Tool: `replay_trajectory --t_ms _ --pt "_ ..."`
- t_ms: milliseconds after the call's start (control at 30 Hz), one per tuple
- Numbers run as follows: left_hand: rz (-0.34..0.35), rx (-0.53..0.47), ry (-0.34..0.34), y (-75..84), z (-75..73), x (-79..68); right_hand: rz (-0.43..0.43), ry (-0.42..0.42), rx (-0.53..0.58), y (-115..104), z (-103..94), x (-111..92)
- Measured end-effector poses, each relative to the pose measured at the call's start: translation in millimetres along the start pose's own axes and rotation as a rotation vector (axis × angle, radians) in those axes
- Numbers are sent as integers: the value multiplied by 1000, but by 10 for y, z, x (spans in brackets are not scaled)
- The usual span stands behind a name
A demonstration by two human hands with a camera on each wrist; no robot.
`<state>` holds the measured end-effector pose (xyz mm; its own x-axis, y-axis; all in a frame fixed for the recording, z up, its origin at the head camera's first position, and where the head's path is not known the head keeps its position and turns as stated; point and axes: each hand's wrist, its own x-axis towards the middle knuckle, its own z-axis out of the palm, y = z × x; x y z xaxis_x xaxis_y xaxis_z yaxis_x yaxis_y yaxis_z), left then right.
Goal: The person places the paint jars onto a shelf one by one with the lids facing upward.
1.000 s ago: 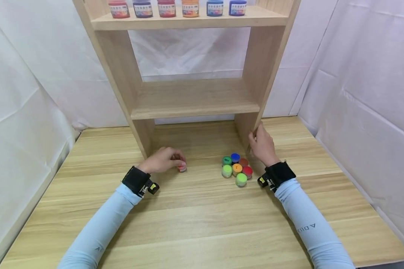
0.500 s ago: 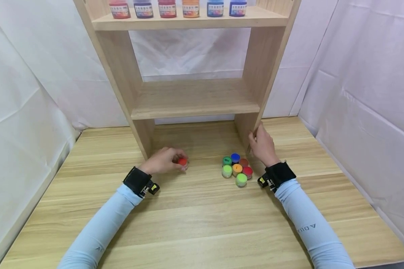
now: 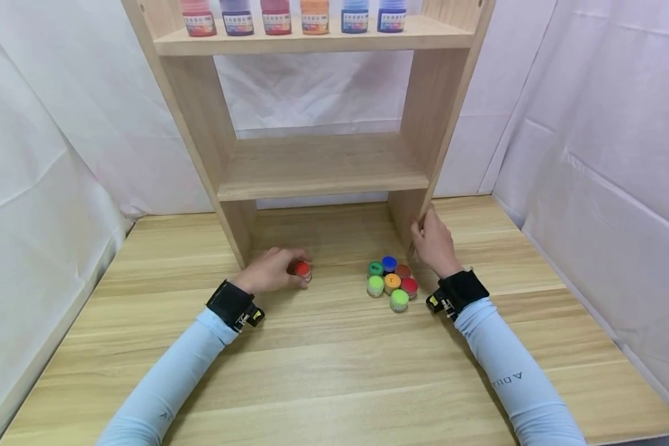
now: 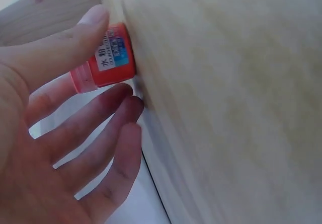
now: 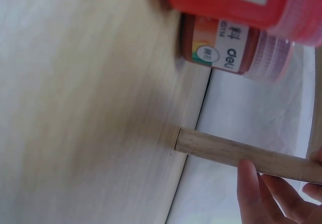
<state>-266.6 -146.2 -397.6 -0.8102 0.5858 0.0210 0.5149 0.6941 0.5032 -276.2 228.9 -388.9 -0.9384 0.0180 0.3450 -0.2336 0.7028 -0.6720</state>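
Note:
My left hand point(image 3: 270, 271) curls its thumb and fingers around a small red paint jar point(image 3: 303, 271), which stands upright on the table inside the shelf's left front corner. In the left wrist view, the thumb crosses the label of that jar point(image 4: 118, 58) and the index finger passes behind its lid. With my right hand point(image 3: 436, 243) I hold the lower front edge of the right side panel point(image 3: 418, 214) of a wooden shelf point(image 3: 323, 162). Fingers point(image 5: 247, 186) press against the board's edge in the right wrist view.
Close to the right panel stands a cluster of paint jars: dark green point(image 3: 375, 269), blue point(image 3: 389, 264), brown point(image 3: 403, 272), orange point(image 3: 392, 284), red point(image 3: 409, 287) and light green point(image 3: 399, 300). Several larger jars point(image 3: 277, 21) line the upper shelf. White cloth point(image 3: 607, 142) surrounds the table point(image 3: 334, 371).
The red jar has gone from mostly covered by the left fingers to showing its lid and side, as the thumb and fingers spread wider around it. The right hand stays put.

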Motion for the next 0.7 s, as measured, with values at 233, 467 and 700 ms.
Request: replay_trajectory --t_ms 233,467,700 --pt "26 63 37 -10 22 0 8 -2 8 5 6 -7" --pt "30 75 27 -19 22 -4 7 -5 3 -3 2 -11" --pt "0 55 41 -4 27 -3 8 -1 2 5 2 -13"
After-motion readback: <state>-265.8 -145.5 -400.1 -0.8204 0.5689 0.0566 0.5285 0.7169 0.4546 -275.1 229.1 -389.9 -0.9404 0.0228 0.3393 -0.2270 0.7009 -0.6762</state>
